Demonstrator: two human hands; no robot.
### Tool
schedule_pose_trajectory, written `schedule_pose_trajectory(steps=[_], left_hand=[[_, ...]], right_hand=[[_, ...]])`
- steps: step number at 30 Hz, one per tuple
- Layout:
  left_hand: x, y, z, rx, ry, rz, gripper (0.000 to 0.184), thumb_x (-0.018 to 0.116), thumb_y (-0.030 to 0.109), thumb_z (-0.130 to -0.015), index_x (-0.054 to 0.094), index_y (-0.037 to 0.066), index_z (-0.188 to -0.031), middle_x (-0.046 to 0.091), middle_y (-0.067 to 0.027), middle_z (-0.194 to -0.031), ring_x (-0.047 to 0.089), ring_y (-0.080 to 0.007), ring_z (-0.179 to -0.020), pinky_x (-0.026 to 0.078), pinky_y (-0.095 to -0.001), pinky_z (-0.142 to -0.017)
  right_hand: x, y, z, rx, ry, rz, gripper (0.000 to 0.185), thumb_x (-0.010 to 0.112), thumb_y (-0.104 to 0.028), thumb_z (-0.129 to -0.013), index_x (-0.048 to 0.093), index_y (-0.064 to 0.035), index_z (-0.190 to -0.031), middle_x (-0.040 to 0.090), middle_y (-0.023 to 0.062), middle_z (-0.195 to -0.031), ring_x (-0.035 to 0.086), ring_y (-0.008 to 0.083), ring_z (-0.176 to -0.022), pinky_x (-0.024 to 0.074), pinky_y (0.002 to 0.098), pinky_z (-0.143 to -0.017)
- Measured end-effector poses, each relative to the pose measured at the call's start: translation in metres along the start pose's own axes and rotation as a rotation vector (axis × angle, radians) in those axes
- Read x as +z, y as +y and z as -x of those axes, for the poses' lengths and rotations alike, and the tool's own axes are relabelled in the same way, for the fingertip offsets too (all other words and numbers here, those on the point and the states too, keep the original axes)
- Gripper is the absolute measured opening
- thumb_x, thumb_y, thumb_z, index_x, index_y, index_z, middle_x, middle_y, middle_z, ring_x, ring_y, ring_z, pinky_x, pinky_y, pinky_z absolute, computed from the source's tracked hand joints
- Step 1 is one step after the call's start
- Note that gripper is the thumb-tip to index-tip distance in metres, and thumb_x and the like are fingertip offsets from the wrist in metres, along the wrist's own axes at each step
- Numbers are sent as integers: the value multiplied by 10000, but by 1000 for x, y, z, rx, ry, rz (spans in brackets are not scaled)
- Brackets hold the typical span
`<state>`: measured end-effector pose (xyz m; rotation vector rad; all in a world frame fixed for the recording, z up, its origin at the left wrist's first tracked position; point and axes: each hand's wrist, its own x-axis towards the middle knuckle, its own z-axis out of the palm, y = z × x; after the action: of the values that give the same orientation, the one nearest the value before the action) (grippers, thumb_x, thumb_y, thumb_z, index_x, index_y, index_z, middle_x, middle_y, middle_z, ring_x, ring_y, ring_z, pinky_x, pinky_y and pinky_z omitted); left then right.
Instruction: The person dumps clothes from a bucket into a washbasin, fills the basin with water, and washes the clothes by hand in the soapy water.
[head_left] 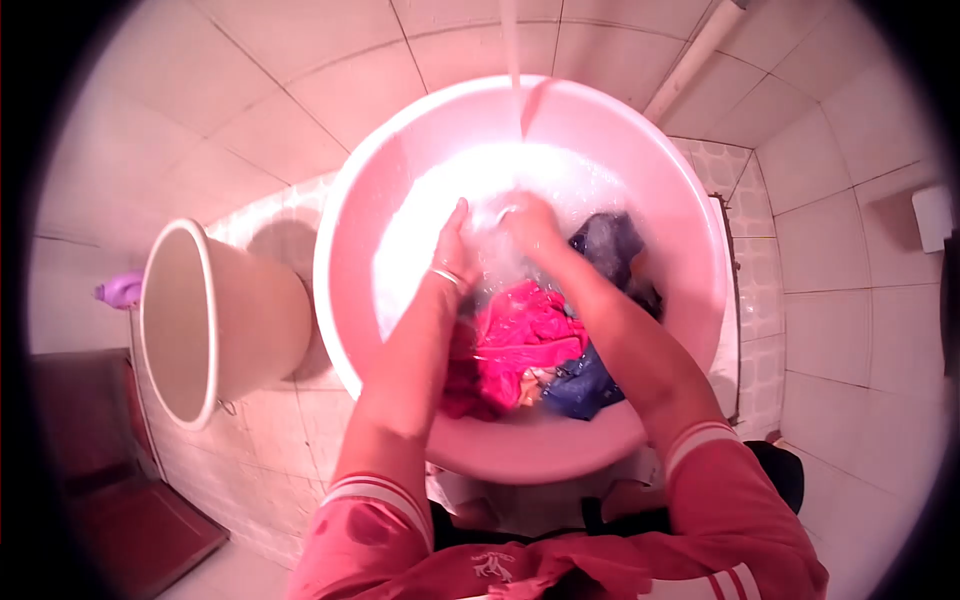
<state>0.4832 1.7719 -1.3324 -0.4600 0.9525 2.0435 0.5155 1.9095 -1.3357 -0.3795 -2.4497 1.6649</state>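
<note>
A large pink basin (345,300) holds soapy water and wet clothes. A stream of water (514,90) falls into it from above. My left hand (457,245) is at the foamy water, its fingers apart and nothing visible in them. Beside it on the right, my right hand (530,222) is curled near the falling water; glare and foam hide what its fingers hold, if anything. Nearer to me lies a bright pink cloth (525,335), with a dark blue cloth (580,385) next to it. Another dark cloth (608,245) floats to the right of my right hand.
A cream bucket (250,315) stands left of the basin, with a purple bottle (122,290) behind it. A dark red object (150,530) is at the lower left. A pipe (695,60) runs along the tiled wall at the upper right.
</note>
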Motion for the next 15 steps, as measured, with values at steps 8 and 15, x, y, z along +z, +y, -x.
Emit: schedule_pose_trajectory(steps=[8,15], left_hand=[[44,12,-27,39,-399,-60,364,421,319,-984,565,21,-1134,623,-138,-1099,599,-230,-907,508,-351,-827],[85,44,-34,228,-41,1,290,500,268,-898,598,49,-1061,652,-75,-1000,614,-251,-953,491,-397,-872]], right_hand=[[-17,-74,45,-508,85,273,197,657,-304,-719,622,-119,-776,545,93,-938,561,312,-940,484,449,-792],[-61,-39,-66,-515,301,342,178,619,-325,-790,594,-149,-785,592,82,-840,611,322,-688,522,440,-656]])
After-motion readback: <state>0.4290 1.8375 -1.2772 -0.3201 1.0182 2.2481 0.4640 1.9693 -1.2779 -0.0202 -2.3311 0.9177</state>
